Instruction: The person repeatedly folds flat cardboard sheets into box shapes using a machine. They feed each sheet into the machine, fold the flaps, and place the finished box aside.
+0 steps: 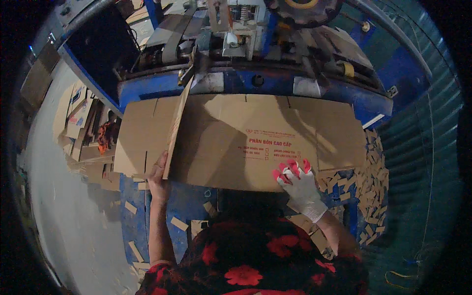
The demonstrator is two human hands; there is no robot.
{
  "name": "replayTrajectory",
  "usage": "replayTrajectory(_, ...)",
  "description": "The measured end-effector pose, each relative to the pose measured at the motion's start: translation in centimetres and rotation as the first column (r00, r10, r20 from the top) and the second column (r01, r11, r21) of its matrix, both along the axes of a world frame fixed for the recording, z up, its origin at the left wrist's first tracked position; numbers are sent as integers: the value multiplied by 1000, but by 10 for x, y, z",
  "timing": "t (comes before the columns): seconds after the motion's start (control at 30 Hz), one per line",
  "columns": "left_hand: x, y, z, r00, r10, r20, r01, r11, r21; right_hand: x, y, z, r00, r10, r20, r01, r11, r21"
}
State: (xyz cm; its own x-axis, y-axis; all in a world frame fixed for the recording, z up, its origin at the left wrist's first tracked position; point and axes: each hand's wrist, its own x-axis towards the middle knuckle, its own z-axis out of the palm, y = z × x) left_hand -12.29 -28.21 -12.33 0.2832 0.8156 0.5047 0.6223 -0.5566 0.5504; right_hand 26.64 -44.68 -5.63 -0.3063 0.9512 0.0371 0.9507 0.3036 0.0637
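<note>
A wide brown cardboard sheet [221, 147] with red printing and slots cut along its edges lies in front of me. A narrow cardboard panel [178, 123] stands up on edge across its left part; whether it is joined to the sheet I cannot tell. My bare left hand [158, 171] grips the near lower end of that panel. My right hand [300, 186] wears a white glove with red fingertips. Its fingers are apart and slightly bent, resting on the sheet's near edge just below the printing.
Beyond the sheet stands a blue machine [255, 84] with rollers and a dark wheel [307, 7]. Cardboard offcuts [371, 191] are heaped at the right, and more scraps are scattered at the lower left. Stacked cardboard [81, 118] sits at the left, a corrugated wall [432, 162] at the right.
</note>
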Motion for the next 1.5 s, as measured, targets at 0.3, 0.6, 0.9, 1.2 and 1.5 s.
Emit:
replayTrajectory(0.3, 89, 54, 21, 986, -161, -41, 165, 978, 127, 92, 54, -20, 980, -148, 131, 106, 954, 280)
replayTrajectory(0.6, 128, 85, 23, 979, -201, 26, 197, 975, 105, 151, 110, -45, 988, -115, 107, 59, 904, 424)
replayTrajectory(0.9, 159, 187, 27, 975, -154, -159, 199, 924, 327, 160, 187, -47, 998, -63, 28, 46, 915, 400)
replayTrajectory(1.2, 177, 284, 4, 946, -201, -254, 267, 928, 258, 189, 272, -39, 985, -168, -27, 166, 912, 375)
replayTrajectory(1.5, 162, 269, 20, 912, -197, -360, 297, 922, 249, 179, 261, 2, 943, -264, -200, 327, 839, 435)
